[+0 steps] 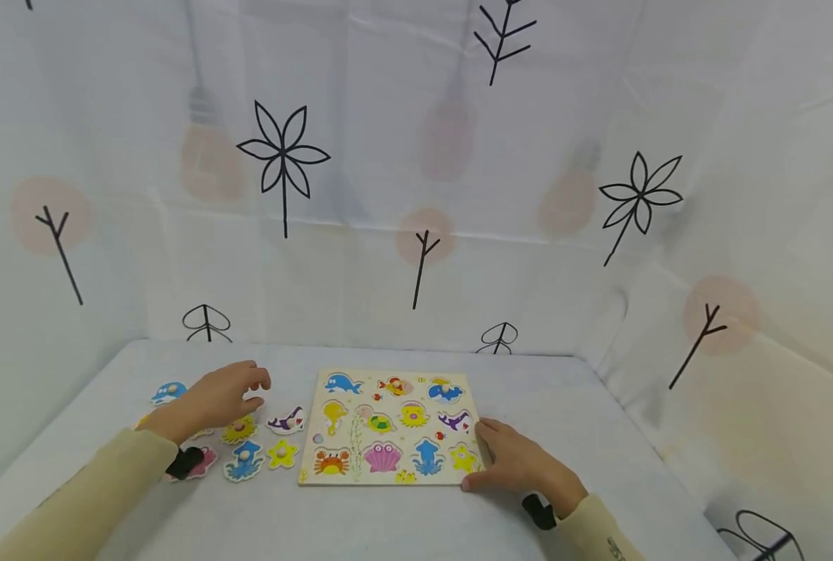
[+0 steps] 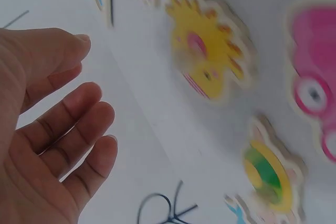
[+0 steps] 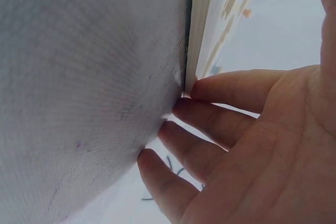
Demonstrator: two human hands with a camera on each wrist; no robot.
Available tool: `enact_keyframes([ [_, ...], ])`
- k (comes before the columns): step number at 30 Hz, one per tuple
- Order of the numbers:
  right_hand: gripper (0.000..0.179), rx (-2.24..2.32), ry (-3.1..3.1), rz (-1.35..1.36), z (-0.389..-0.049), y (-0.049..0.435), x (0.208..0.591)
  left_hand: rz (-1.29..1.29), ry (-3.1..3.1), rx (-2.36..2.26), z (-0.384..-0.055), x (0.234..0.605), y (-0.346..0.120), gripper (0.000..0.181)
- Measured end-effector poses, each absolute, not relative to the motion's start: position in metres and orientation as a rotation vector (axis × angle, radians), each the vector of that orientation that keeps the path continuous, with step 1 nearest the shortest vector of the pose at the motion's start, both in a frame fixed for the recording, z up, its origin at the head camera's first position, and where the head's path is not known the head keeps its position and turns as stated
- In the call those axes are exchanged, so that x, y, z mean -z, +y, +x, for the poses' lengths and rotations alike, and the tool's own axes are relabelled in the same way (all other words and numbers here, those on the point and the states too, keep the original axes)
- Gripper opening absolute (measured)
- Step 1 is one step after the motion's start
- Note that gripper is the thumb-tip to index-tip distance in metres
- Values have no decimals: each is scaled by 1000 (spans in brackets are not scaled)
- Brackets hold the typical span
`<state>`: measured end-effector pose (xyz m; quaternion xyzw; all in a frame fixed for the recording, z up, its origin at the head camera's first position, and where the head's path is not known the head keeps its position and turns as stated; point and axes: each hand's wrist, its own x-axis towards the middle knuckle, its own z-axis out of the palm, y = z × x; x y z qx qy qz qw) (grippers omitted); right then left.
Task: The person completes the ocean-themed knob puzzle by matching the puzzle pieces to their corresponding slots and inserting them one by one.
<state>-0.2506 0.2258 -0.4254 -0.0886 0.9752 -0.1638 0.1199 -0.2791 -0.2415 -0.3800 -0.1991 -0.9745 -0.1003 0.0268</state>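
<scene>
My left hand (image 1: 216, 397) hovers over the loose wooden puzzle pieces on the left, its fingers loosely bent and holding nothing. Below and around it lie a yellow octopus piece (image 1: 239, 428), a purple whale piece (image 1: 287, 421), a blue squid piece (image 1: 244, 462) and a yellow star piece (image 1: 283, 453). In the left wrist view, a green-and-yellow turtle piece (image 2: 268, 177) and a pink piece (image 2: 320, 40) also show. My right hand (image 1: 517, 460) rests at the right edge of the puzzle board (image 1: 360, 477), fingertips against its side and thumb by the near corner.
A blue whale piece (image 1: 169, 392) lies beyond my left wrist; my forearm partly covers other pieces. Sea animal pictures fill the board. The white-covered table (image 1: 360, 522) meets a printed cloth backdrop (image 1: 360, 296) at the back and sides.
</scene>
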Motion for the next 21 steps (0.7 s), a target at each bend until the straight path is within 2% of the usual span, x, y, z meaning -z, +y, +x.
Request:
enact_keyframes([
  [10, 111, 464, 2855, -237, -252, 225, 433, -491, -3014, 343, -279, 394, -298, 23],
  [21, 111, 469, 2862, -221, -254, 225, 432, -274, -3066, 495, -285, 404, -337, 26],
])
